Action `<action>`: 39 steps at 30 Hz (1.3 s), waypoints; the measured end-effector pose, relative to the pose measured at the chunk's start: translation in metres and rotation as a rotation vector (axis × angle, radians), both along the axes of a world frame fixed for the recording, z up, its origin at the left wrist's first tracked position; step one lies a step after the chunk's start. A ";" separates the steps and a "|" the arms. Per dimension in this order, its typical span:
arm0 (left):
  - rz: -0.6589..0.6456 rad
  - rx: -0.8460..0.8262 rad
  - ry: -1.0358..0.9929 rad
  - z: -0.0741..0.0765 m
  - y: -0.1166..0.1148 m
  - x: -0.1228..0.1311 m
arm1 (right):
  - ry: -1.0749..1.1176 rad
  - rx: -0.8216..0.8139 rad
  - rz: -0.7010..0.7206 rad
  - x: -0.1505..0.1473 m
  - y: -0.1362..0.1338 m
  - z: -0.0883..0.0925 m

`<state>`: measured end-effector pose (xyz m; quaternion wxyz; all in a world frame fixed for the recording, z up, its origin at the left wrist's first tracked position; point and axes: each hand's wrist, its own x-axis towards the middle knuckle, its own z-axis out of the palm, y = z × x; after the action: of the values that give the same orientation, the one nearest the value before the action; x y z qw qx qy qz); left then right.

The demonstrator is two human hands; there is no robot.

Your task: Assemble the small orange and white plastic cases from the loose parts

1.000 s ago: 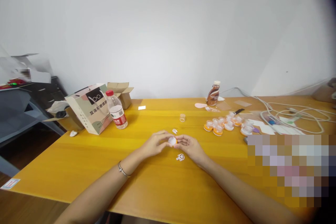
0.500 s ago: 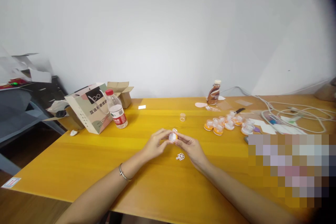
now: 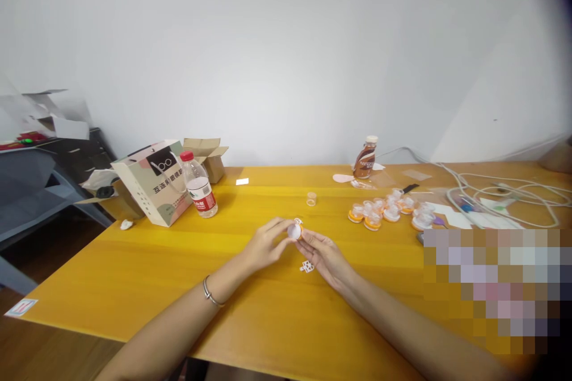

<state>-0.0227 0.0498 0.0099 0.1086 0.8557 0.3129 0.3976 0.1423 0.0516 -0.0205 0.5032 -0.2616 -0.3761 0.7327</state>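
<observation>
Between my two hands, just above the table, is a small round white piece with an orange rim (image 3: 294, 231). My left hand (image 3: 270, 245) pinches its left edge with thumb and fingers. From the other side, my right hand (image 3: 325, 256) grips its right edge. Below my fingers a white cut-out piece with holes (image 3: 307, 266) lies on the table. Another white patterned piece (image 3: 298, 221) shows right behind the round piece. Farther back stands a small clear ring-shaped cup (image 3: 311, 199).
Several orange-and-clear round containers (image 3: 372, 217) cluster at the right, near a brown drink bottle (image 3: 366, 158) and tangled white cables (image 3: 473, 181). At the left stand a water bottle (image 3: 199, 187), a paper bag (image 3: 156, 199) and a cardboard box (image 3: 214, 161). The far right corner is pixelated.
The round piece has tilted slightly between my fingers, its white face now turned more towards me. My right fingers have shifted a little lower around it. The table items stay put.
</observation>
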 end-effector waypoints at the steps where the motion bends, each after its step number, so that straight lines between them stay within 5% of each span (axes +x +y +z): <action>1: 0.020 -0.009 -0.019 -0.001 0.000 0.001 | 0.002 -0.004 -0.006 0.000 0.001 -0.001; 10: 0.100 -0.052 -0.038 -0.004 -0.001 0.008 | 0.001 0.008 -0.070 -0.001 0.000 0.000; 21: 0.018 0.076 0.087 -0.005 0.001 0.003 | -0.005 0.018 -0.009 0.001 0.002 -0.001; 33: 0.080 -0.124 -0.127 0.004 0.001 0.005 | 0.097 -0.191 -0.018 0.005 0.009 -0.005; 39: 0.017 -0.221 -0.029 0.010 0.009 -0.014 | 0.109 -0.268 -0.011 0.008 0.012 -0.001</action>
<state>-0.0369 0.0590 0.0204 0.2034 0.8299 0.3606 0.3740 0.1504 0.0632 -0.0210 0.4876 -0.2882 -0.2456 0.7867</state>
